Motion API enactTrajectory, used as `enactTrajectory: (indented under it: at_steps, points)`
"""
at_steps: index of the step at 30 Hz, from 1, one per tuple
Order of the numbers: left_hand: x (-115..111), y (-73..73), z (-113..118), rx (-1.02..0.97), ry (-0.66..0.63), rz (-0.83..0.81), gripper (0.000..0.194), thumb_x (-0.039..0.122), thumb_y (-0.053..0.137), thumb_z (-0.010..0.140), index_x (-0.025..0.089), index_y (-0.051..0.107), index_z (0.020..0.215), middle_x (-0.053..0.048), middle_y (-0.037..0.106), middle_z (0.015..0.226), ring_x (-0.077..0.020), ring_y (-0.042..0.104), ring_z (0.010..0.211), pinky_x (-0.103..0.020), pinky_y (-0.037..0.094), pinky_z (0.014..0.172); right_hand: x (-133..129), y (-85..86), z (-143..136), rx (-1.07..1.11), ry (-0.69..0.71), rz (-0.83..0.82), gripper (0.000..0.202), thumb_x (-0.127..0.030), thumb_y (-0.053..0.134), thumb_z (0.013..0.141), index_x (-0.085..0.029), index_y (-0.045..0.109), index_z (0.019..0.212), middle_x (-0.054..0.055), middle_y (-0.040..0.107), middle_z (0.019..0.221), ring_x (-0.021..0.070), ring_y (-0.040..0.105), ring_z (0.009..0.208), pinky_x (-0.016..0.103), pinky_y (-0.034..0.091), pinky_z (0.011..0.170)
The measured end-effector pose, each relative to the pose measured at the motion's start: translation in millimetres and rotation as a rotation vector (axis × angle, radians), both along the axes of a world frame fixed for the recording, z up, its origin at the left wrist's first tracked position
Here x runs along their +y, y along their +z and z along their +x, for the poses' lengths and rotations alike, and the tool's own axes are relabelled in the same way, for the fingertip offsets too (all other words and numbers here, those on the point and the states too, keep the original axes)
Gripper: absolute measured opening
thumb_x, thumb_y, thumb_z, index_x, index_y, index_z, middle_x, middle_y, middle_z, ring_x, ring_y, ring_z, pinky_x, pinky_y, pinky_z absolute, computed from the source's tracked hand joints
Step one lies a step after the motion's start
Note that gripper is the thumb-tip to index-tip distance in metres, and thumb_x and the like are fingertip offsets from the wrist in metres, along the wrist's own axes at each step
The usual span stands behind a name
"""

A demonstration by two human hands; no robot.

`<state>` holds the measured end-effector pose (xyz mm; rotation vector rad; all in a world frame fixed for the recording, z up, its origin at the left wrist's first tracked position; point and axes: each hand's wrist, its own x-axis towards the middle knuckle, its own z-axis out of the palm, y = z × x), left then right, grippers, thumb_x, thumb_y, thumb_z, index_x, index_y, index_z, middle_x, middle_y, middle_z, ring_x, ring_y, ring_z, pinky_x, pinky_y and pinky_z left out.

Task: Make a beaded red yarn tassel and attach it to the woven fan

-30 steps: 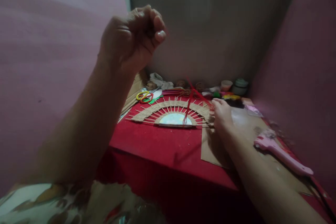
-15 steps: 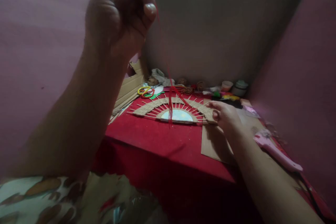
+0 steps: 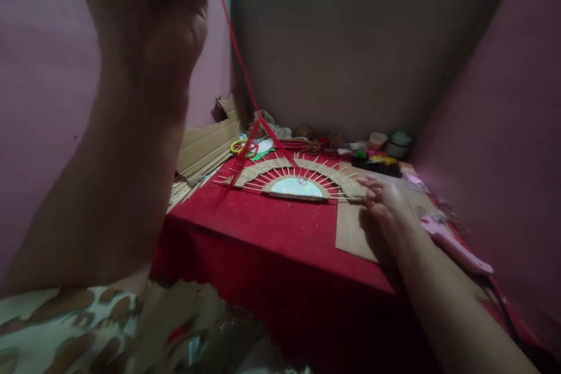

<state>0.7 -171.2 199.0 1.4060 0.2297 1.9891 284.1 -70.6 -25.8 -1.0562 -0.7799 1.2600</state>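
High at the top left, my left hand (image 3: 153, 6) is closed on a red yarn (image 3: 234, 41); its fingertips are cut off by the frame edge. The yarn runs taut down to the table, where it splits into a loose bunch on the left and a strand leading to the middle of a half-circle craft piece (image 3: 252, 174). That piece lies flat, with thin sticks fanning out, a tan woven band and a pale blue centre (image 3: 295, 187). My right hand (image 3: 385, 201) grips the right end of the band, fingers partly curled.
Yellow-and-red-handled scissors (image 3: 239, 147) and cardboard (image 3: 205, 149) are at the left. A cardboard sheet (image 3: 355, 231) lies under my right hand. A pink glue gun (image 3: 458, 248) with a cord is at the right. Cups (image 3: 398, 145) and craft scraps line the wall behind the red-covered table (image 3: 254, 222).
My left hand has risen and moved left, drawing the red yarn taut; the yarn bunch has swung left. My right hand has shifted slightly to the right along the piece's end.
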Motion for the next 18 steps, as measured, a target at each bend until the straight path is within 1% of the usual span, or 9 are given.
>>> enactTrajectory:
  at_steps: [2,4,6,8,11,13,15,16,18]
  points:
    - [7,-6.1,3,0.059,-0.004,-0.101,0.063,0.011,-0.005,0.102,0.01,0.046,0.066,0.003,0.041,0.064,0.0014,0.052,0.061,-0.006,0.04,0.06,-11,9.6,-14,-0.019,0.051,0.059,0.013,-0.011,0.061,0.062,-0.015,0.059,0.074,0.002,0.067,0.068,0.003,0.033,0.036,0.016,0.023,0.032]
    - [15,-16.5,11,0.105,-0.051,-0.17,0.057,0.002,0.009,0.099,0.009,0.05,0.06,0.0,0.043,0.06,-0.0023,0.051,0.057,-0.009,0.039,0.052,-22,22.2,-33,-0.038,0.14,0.12,0.015,-0.018,0.066,0.064,-0.013,0.065,0.079,0.004,0.069,0.074,0.0048,0.042,0.04,0.019,0.031,0.038]
    - [20,-30.5,21,0.135,-0.102,-0.211,0.048,0.003,0.022,0.098,0.008,0.052,0.061,-0.003,0.049,0.062,-0.0046,0.053,0.058,-0.013,0.041,0.052,-33,34.5,-54,-0.058,0.238,0.212,0.018,-0.026,0.07,0.069,-0.013,0.069,0.082,0.006,0.072,0.084,0.0107,0.059,0.059,0.022,0.044,0.053]
    - [23,-44.9,30,0.156,-0.145,-0.251,0.04,0.002,0.03,0.095,0.008,0.054,0.064,-0.004,0.053,0.065,-0.0071,0.054,0.059,-0.017,0.044,0.053,-45,43.3,-75,-0.066,0.404,0.414,0.024,-0.036,0.064,0.079,-0.018,0.071,0.094,0.006,0.072,0.094,0.0157,0.065,0.084,0.027,0.049,0.072]
    - [26,-60.7,37,0.155,-0.174,-0.288,0.034,0.0,0.035,0.092,0.011,0.055,0.066,-0.004,0.055,0.066,-0.0092,0.054,0.06,-0.02,0.046,0.054,-65,46.3,-102,-0.01,0.681,0.442,0.029,-0.044,0.06,0.086,-0.022,0.07,0.1,0.006,0.073,0.097,0.0182,0.064,0.099,0.034,0.046,0.089]
    - [29,-65.6,36,0.119,-0.162,-0.296,0.033,0.0,0.038,0.09,0.015,0.055,0.065,-0.004,0.056,0.065,-0.0099,0.053,0.06,-0.02,0.045,0.054,-79,41.8,-113,0.062,0.809,0.406,0.027,-0.043,0.062,0.084,-0.021,0.07,0.098,0.005,0.071,0.085,0.0167,0.065,0.086,0.034,0.048,0.085]
    - [34,-67.6,31,0.058,-0.143,-0.3,0.033,0.001,0.041,0.088,0.017,0.054,0.063,-0.004,0.055,0.063,-0.0108,0.052,0.061,-0.02,0.045,0.054,-91,34.4,-117,0.163,0.892,0.32,0.022,-0.039,0.065,0.082,-0.019,0.069,0.091,0.0,0.061,0.068,0.0116,0.056,0.062,0.03,0.049,0.068]
    - [37,-68.2,27,0.023,-0.13,-0.301,0.033,0.001,0.041,0.088,0.018,0.054,0.063,-0.004,0.055,0.062,-0.011,0.052,0.061,-0.02,0.045,0.054,-95,30.3,-117,0.215,0.913,0.261,0.02,-0.038,0.065,0.082,-0.019,0.069,0.089,-0.004,0.053,0.062,0.0088,0.046,0.052,0.026,0.045,0.056]
    - [42,-70.3,18,-0.04,-0.097,-0.317,0.034,0.0,0.04,0.088,0.019,0.052,0.062,-0.003,0.055,0.061,-0.0105,0.052,0.059,-0.019,0.045,0.053,-101,22.8,-116,0.306,0.921,0.146,0.018,-0.036,0.067,0.08,-0.019,0.068,0.085,-0.007,0.04,0.057,0.006,0.027,0.045,0.02,0.028,0.041]
